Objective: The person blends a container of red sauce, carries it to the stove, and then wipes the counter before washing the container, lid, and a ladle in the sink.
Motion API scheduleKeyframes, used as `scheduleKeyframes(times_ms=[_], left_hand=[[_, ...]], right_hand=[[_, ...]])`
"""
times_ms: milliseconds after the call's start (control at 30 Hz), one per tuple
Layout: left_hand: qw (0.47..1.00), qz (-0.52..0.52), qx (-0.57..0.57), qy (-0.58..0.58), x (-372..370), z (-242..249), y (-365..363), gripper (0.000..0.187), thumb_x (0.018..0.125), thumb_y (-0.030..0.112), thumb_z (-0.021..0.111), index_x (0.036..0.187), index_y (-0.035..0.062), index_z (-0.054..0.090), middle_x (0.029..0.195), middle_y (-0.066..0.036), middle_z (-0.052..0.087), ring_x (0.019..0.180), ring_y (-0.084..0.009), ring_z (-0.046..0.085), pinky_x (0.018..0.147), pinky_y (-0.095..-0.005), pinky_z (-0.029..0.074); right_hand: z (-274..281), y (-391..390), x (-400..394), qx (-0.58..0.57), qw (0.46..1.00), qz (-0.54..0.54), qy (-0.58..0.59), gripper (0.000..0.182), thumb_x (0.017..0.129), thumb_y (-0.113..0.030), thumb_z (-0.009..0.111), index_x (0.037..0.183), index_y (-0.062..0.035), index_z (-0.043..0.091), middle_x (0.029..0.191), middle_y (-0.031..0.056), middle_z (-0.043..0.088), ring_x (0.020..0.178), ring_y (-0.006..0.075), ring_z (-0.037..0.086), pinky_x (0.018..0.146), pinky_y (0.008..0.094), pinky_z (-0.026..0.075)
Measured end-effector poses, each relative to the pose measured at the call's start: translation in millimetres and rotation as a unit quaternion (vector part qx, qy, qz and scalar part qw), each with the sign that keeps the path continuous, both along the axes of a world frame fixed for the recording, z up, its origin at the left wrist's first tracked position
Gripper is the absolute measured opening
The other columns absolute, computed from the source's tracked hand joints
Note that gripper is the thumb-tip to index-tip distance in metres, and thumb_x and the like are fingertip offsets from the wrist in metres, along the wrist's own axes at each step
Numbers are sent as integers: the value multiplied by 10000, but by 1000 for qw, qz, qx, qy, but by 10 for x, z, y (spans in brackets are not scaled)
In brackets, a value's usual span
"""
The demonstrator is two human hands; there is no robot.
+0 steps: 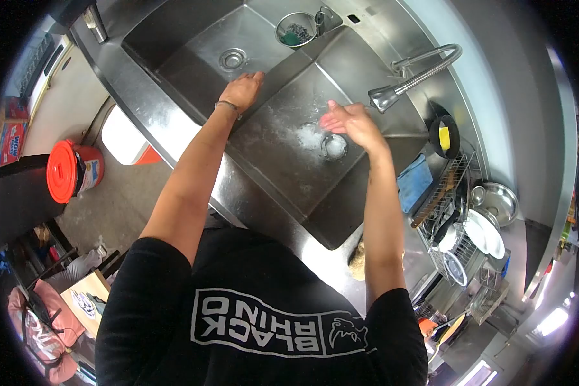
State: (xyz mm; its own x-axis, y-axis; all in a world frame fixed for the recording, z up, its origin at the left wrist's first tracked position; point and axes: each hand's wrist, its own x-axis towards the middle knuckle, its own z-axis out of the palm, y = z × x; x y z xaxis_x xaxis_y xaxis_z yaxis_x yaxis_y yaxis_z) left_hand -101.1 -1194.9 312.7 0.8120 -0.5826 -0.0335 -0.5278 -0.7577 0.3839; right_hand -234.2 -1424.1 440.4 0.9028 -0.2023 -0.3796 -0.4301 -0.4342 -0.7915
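Observation:
Over the divider between two steel sink basins is my left hand (243,91), back up, a thin bracelet at its wrist. Its fingers bend down out of sight, so what they do is hidden. My right hand (349,122) is open and empty above the right basin (289,186), fingers stretched toward the left. White foam or water lies on the basin floor below it, around the drain (334,147). A flexible steel faucet (385,98) hangs just right of my right hand.
A strainer (296,30) with scouring pads sits at the sink's back edge. Right of the basin are a blue cloth (415,183), a black pan (444,136) with a yellow sponge, and a wire dish rack (453,238) with plates. A red-lidded bucket (63,172) stands on the floor at left.

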Motion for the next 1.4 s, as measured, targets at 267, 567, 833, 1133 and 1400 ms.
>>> scheduleKeyframes(times_ms=[267, 567, 833, 1133, 1400], left_hand=[[1000, 2, -16, -18, -9, -11, 4, 235, 905, 192, 392, 1092, 53, 422, 967, -195, 591, 974, -347, 537, 811, -445, 439], [1000, 3, 7, -8, -24, 41, 4, 233, 908, 195, 388, 1083, 44, 420, 969, -189, 587, 968, -346, 540, 815, -441, 439], [1000, -1, -4, -3, -17, 25, 12, 224, 909, 200, 384, 1068, 48, 419, 980, -198, 582, 981, -349, 533, 822, -442, 434], [1000, 7, -4, -15, -31, 45, -14, 232, 902, 189, 376, 1083, 53, 431, 1003, -178, 580, 1003, -331, 523, 841, -434, 425], [1000, -5, -12, -17, -11, -16, 28, 233, 904, 197, 398, 1084, 51, 420, 968, -190, 579, 964, -344, 534, 818, -439, 427]], right_hand=[[4, 132, 100, -126, 992, 28, -11, 463, 874, -435, 469, 895, -17, 667, 875, 142, 662, 856, 221, 622, 781, 317, 442], [-138, 147, 192, 5, 990, -42, -135, 525, 895, -446, 439, 952, 39, 631, 913, 140, 657, 876, 182, 615, 794, 275, 451], [-417, 258, -371, -119, 949, 227, 184, 473, 876, -427, 485, 880, 18, 645, 807, 143, 659, 758, 205, 625, 736, 306, 458], [-211, -217, -121, 62, 976, -112, -177, 315, 906, -233, 482, 969, 53, 598, 912, 108, 654, 825, 156, 610, 735, 255, 461], [-507, 0, -249, -171, 937, 202, 228, 349, 879, -293, 478, 817, 7, 645, 802, 154, 651, 758, 254, 624, 705, 324, 461]])
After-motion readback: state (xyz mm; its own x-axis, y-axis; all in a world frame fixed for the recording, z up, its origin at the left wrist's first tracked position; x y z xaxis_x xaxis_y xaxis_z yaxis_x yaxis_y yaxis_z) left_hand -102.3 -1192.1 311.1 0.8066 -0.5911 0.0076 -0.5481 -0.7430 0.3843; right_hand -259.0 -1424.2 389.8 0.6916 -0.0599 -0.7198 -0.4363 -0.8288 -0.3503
